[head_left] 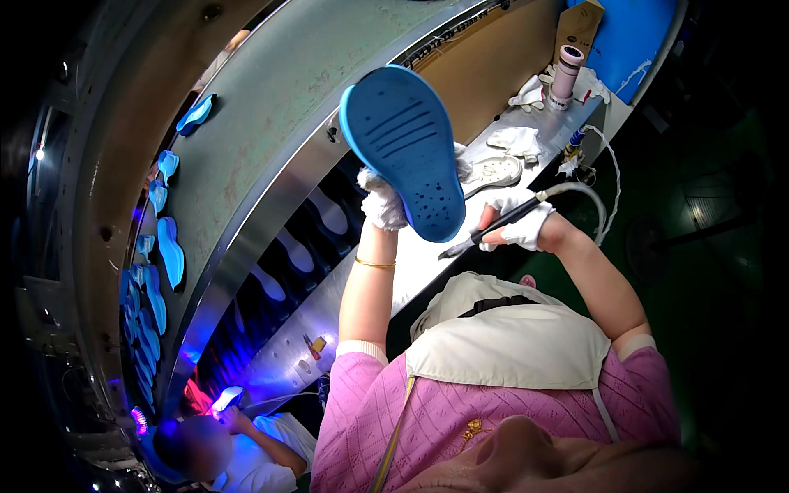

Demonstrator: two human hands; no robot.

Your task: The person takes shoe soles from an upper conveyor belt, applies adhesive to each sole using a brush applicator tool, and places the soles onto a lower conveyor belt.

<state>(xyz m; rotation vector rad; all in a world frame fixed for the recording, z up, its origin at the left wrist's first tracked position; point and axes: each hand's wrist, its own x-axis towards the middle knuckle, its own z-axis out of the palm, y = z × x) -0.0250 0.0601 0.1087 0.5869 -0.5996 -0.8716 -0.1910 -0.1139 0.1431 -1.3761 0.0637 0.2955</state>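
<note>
The blue shoe sole (403, 148) is held up above the metal counter (415, 275), over the stretch between its near edge and the conveyor belt (271, 107) along its far side. The person's left hand (382, 201) carries it from behind. White glove shows along the sole's left edge and a little past its right edge, so the hand seems wrapped around the back; the fingertips are hidden, and how tightly they press cannot be told.

The sole's long axis runs steeply, its wide end up and to the left, its narrow end down and to the right, toward the person. Its face is turned to the camera, with slanting grooves in the wide half and a scatter of dark spots in the narrow half.

The right hand (514, 218) is beside that narrow end, to its right. Its bare fingertips, poking from a cut glove, pinch a black pen-shaped tool (518, 212) with a pale hose (611, 164) behind. The tool slants down and leftward, across the line of the sole, and its tip appears just below the narrow end; whether the two touch is hard to judge, though a gap seems likely.

Beyond the right hand, toward the counter's far right end, lie a white sole (496, 172) and loose gloves (516, 140).
</note>
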